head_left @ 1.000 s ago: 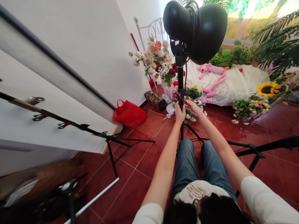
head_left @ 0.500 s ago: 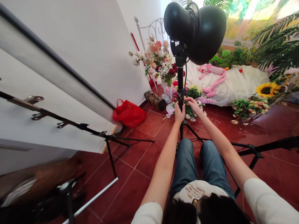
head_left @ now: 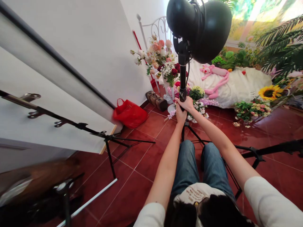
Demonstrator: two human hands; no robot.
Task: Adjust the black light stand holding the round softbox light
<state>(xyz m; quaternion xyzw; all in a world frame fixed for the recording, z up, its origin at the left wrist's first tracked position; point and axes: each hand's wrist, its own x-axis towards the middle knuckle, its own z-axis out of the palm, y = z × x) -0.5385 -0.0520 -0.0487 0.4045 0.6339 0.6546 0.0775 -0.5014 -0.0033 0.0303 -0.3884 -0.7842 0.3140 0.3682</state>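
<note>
Right in front of me stands a black light stand (head_left: 183,75), its pole upright and its legs spread on the floor. A large black studio lamp (head_left: 201,30) with a coiled cable sits on top. My left hand (head_left: 181,114) is closed round the pole below the lamp. Just above it, my right hand (head_left: 187,103) is wrapped over the pole from the right, touching the left hand's fingertips. The part of the pole under my fingers is hidden.
To the left are a red plastic bag (head_left: 131,114), a black stand with clips (head_left: 80,125) and a white rod (head_left: 94,197). Beyond the lamp lie artificial flowers (head_left: 161,52), a pink plush toy (head_left: 217,74) and a sunflower (head_left: 270,91). Another black stand (head_left: 272,150) reaches in at right.
My right hand has moved left from beside the pole and closed over it. The left hand still holds the pole, slightly lower. The view has shifted a little.
</note>
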